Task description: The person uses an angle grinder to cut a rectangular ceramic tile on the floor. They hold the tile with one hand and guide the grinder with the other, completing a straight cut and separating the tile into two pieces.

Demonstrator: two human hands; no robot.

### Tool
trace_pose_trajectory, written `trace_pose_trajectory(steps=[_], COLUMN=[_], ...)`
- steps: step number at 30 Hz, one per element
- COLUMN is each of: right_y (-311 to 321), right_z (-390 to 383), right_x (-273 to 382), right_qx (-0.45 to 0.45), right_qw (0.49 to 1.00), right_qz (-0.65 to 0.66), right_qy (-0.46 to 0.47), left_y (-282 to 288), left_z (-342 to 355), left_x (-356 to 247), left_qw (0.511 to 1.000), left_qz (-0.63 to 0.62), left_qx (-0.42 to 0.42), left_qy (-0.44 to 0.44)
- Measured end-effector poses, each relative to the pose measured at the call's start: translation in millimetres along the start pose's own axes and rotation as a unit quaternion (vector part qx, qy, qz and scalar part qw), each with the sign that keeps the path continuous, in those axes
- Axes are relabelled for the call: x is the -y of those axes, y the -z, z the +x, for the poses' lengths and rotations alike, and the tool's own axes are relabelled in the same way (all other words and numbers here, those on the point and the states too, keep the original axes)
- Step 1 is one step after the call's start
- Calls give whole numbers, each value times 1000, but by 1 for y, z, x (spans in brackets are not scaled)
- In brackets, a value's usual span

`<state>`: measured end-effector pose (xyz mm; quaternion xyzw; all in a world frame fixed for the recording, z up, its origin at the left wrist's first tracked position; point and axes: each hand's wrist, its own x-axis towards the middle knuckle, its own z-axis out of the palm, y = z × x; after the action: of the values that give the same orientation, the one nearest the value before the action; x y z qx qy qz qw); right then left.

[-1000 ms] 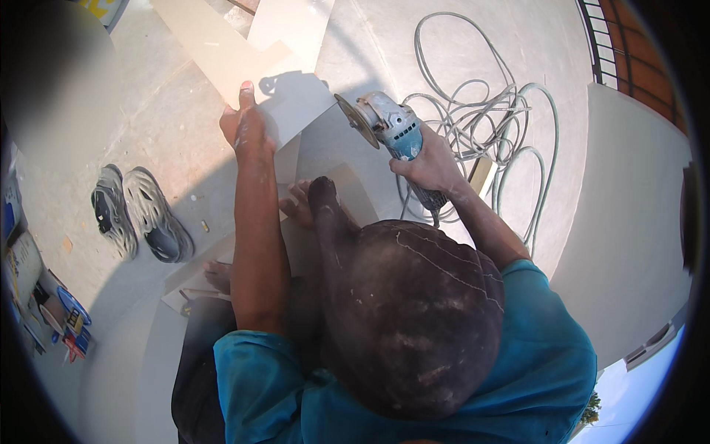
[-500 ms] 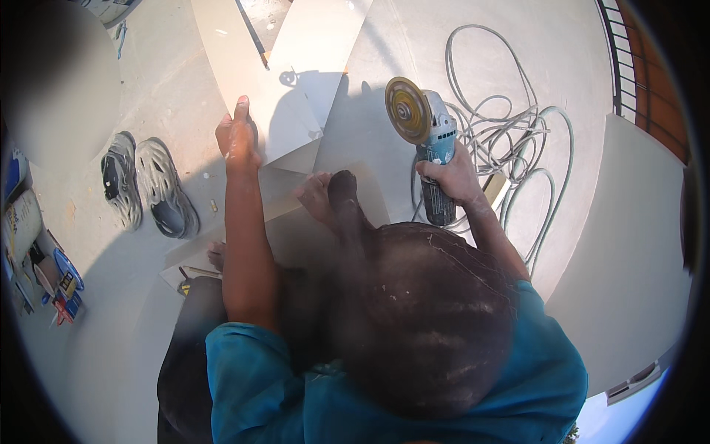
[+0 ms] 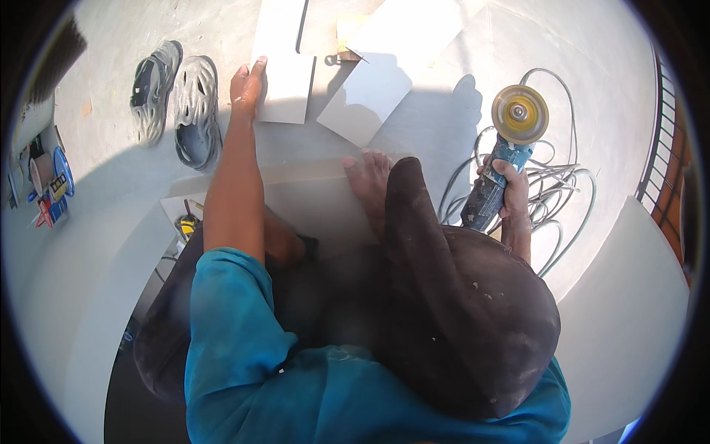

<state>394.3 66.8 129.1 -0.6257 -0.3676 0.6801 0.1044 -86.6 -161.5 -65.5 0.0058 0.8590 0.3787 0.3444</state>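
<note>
My left hand (image 3: 248, 85) grips the left edge of a flat pale tile (image 3: 285, 96), thumb on top. The tile has a step cut into its right side. A second pale tile (image 3: 370, 96) lies at an angle to its right, with a gap between them. My right hand (image 3: 512, 194) is wrapped around the body of a teal and black angle grinder (image 3: 488, 194), held off to the right, away from both tiles. Its yellow-centred cutting disc (image 3: 520, 113) points up and away from me; its edge looks sharp, so I cannot tell whether it spins.
Grey clog shoes (image 3: 196, 111) stand at the left. A coiled grey cable (image 3: 573, 177) lies beside the grinder. My bare foot (image 3: 367, 181) is near the right tile. A yellow and black tape measure (image 3: 187, 225) rests by my left knee. A wooden block (image 3: 353, 31) sits behind the tiles.
The left tile now lies apart from the right one, with a gap between them. My right hand has moved the grinder rightward, and its disc faces more upward. The whole view has shifted.
</note>
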Motion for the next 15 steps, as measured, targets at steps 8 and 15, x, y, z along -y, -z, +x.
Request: trace_pose_trajectory(steps=[8, 15], right_y=[-4, -10], right_z=[5, 24], right_x=[3, 2], right_qx=[18, 31], right_qw=[999, 996], right_qz=[38, 85], right_qy=[-28, -25], left_y=[2, -10], left_z=[-9, -45], left_x=[-8, -37], left_qw=[972, 906], left_qz=[230, 412], left_qx=[8, -56], left_qy=[-48, -85])
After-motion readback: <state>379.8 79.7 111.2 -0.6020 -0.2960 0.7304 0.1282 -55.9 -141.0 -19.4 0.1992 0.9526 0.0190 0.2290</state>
